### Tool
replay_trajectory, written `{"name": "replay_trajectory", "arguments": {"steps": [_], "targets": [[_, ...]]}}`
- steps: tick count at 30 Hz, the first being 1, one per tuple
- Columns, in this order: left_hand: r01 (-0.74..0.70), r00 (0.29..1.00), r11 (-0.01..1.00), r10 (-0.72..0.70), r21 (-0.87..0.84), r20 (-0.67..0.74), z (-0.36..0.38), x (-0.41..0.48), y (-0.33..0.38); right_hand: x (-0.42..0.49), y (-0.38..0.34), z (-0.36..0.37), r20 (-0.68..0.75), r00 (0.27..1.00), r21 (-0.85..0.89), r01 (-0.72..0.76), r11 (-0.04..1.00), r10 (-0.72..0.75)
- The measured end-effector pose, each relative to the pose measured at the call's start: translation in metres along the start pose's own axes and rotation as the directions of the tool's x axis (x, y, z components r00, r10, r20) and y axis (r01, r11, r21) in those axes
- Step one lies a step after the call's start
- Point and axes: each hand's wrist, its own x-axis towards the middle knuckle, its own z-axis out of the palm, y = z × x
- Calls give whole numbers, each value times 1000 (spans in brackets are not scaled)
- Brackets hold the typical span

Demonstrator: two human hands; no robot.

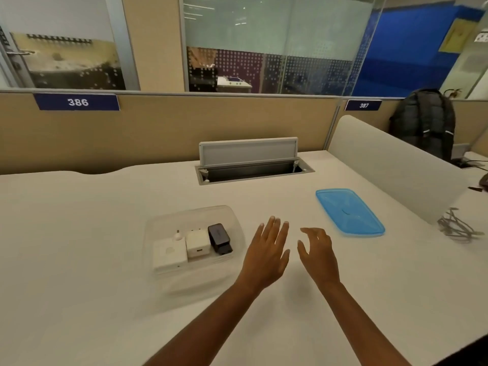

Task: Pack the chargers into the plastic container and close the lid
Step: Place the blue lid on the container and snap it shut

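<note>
1. Clear plastic container point(161, 228): it rests on the white desk point(79, 260), left of centre, with no lid on it. Its walls are transparent and slightly blurred.
2. Contents: 3 chargers sit side by side in the container's near half. The large white charger point(169, 253) is at the left, the small white charger point(198, 244) is in the middle, touching it, and the black charger point(219, 239) is at the right, tilted against the small white one. A small white rounded plug piece point(177, 236) stands just behind the large white charger.
3. Blue lid point(348, 211): it lies flat on the desk, well apart from the container, to its right and somewhat farther from the person.
4. Left hand point(266, 249): it is above the desk just beside the container's right wall, palm down, with the fingers extended, close together and grasping nothing. Whether it touches the desk cannot be told.
5. Right hand point(317, 252): it is between the left hand and the blue lid, near the lid's front-left corner but apart from it. The fingers are loosely curled and spread, and they hold nothing.
6. Desk fittings: a grey cable hatch point(248, 157) is set in the desk behind the container, with its flap raised.
7. Surroundings: a tan partition carries the labels 386 point(78, 102) and 387 point(364, 105). A black backpack point(425, 122) stands on the neighbouring desk at the right, and a grey cable bundle point(454, 225) lies by the pale divider panel point(390, 159).
</note>
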Motion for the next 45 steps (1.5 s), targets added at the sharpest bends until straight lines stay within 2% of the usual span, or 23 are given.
{"name": "replay_trajectory", "arguments": {"steps": [3, 8, 11, 16, 21, 23, 27, 30, 33, 37, 41, 45], "targets": [[-38, 993, 999, 35, 18, 108, 23, 24, 24, 13, 40, -10, 53, 996, -40, -68, 997, 70], [115, 979, 992, -105, -50, 175, 56, 59, 52, 35, 98, -19, 131, 982, -115, -124, 986, 139], [163, 928, 979, -109, -124, 356, 75, 82, 66, 50, 127, -20, 215, 963, -188, -122, 975, 162], [214, 918, 970, -159, -116, 363, 107, 110, 84, 78, 163, -15, 335, 931, -305, -39, 952, 145], [241, 910, 967, -196, -82, 364, 120, 122, 88, 94, 179, -6, 360, 930, -364, 62, 929, 79], [258, 907, 963, -211, -85, 365, 122, 124, 88, 98, 183, -4, 333, 942, -355, 77, 932, 49], [258, 901, 964, -217, -63, 376, 122, 125, 89, 104, 189, -1, 177, 976, -310, 180, 933, -130], [271, 891, 961, -227, -61, 394, 119, 126, 89, 109, 186, -6, 181, 965, -289, 235, 928, -188], [274, 888, 959, -224, -71, 402, 118, 124, 86, 117, 181, -17, 165, 971, -170, 204, 964, -176], [290, 886, 953, -231, -92, 402, 106, 122, 81, 126, 164, -36, 76, 986, -17, 152, 988, -151], [258, 956, 945, -221, -199, 191, 85, 116, 72, 126, 130, -68, -52, 975, 127, 220, 967, -215], [317, 945, 878, -325, -360, 39, 56, 111, 62, 123, 91, -96, -155, 958, 260, 276, 925, -243]]}}
